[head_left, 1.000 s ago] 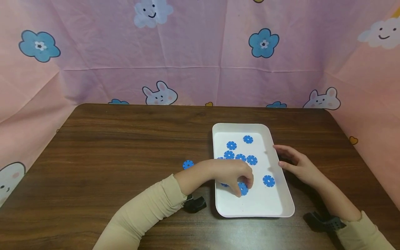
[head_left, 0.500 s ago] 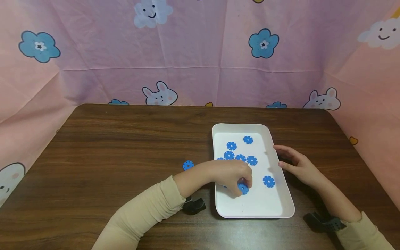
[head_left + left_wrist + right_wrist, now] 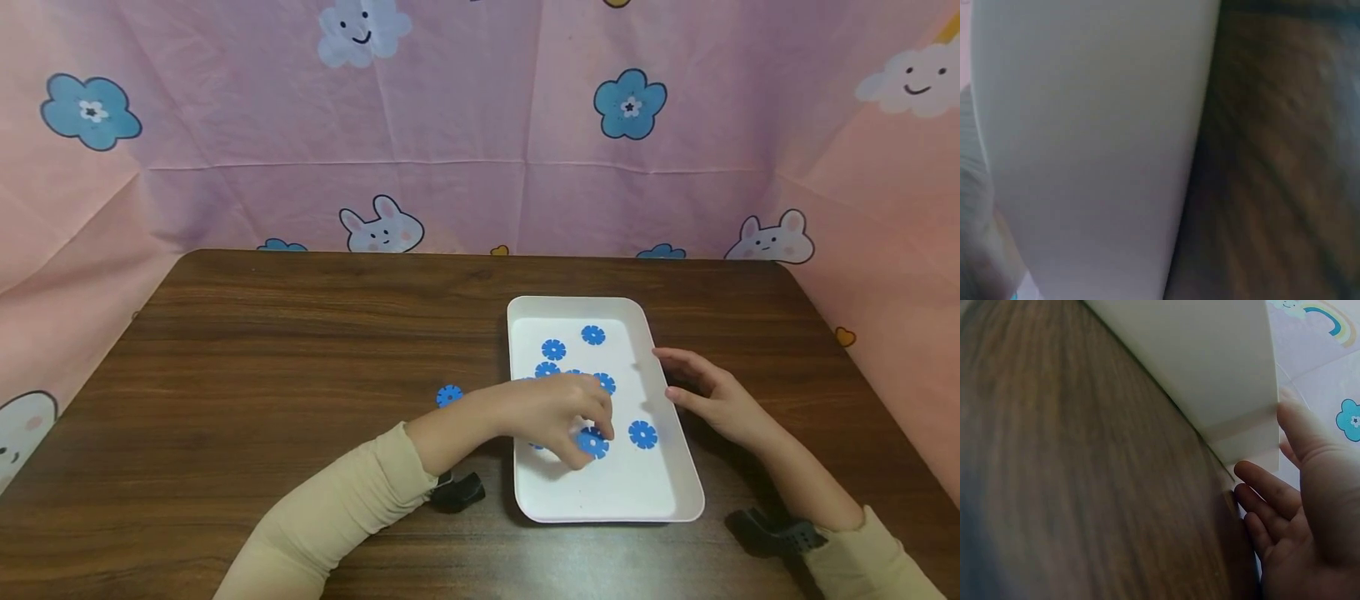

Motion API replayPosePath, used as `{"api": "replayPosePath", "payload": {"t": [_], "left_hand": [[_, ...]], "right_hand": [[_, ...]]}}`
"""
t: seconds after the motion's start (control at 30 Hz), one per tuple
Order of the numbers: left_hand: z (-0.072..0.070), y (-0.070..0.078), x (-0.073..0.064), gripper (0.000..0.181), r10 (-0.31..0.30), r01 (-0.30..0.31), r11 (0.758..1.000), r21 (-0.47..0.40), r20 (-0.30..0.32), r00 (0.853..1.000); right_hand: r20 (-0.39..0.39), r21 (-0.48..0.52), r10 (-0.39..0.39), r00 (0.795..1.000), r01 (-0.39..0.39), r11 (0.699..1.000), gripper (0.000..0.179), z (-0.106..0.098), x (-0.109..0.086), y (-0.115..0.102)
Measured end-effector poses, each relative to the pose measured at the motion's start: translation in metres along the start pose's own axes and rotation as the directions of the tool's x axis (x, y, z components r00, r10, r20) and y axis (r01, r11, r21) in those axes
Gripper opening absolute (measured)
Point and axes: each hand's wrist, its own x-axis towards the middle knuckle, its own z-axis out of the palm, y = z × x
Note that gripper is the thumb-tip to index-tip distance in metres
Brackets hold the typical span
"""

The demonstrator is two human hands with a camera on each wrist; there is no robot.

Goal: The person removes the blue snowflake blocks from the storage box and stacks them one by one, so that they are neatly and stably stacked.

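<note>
A white tray (image 3: pixel 607 504) stands on the wooden table, right of the middle. Several blue notched discs, like snowflake building pieces, lie inside it. My left hand (image 3: pixel 558 412) reaches over the tray's left side and pinches one blue snowflake disc (image 3: pixel 592 443) between thumb and fingers. Part of the disc is behind the fingers, and the hand covers some others. My right hand (image 3: pixel 712 396) rests against the tray's right wall, its fingers relaxed; in the right wrist view the fingertips (image 3: pixel 1249 470) are right at the white wall. The left wrist view is mostly filled by the tray's outer side (image 3: pixel 1091 137).
One blue disc (image 3: pixel 449 396) lies on the table (image 3: pixel 300 350) left of the tray, beside the left forearm. Another disc (image 3: pixel 642 434) lies by the tray's right wall. A patterned pink and purple cloth (image 3: pixel 465 125) hangs behind the table.
The left hand has moved slightly up and right with the pinched disc, which now sits more tilted between the fingertips. The right hand and tray stay in place.
</note>
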Motion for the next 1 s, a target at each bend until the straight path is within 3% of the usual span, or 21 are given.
{"api": "replayPosePath", "payload": {"t": [0.53,0.8,1.0], "left_hand": [[-0.02,0.007,-0.027,0.027,0.053,-0.052,0.999,0.008,-0.172,0.984],[-0.031,0.007,-0.053,0.026,0.092,-0.082,0.996,0.046,-0.301,0.949],[-0.039,0.005,-0.069,0.024,0.102,-0.079,0.994,0.078,-0.358,0.928]], "right_hand": [[-0.004,-0.006,0.007,1.0,-0.007,1.0,0.05,0.001,-0.001,0.0],[-0.001,0.002,-0.001,1.0,0.001,1.0,0.05,0.002,-0.001,0.0],[-0.005,0.003,0.002,1.0,-0.002,1.0,0.049,0.001,-0.001,-0.002]]}}
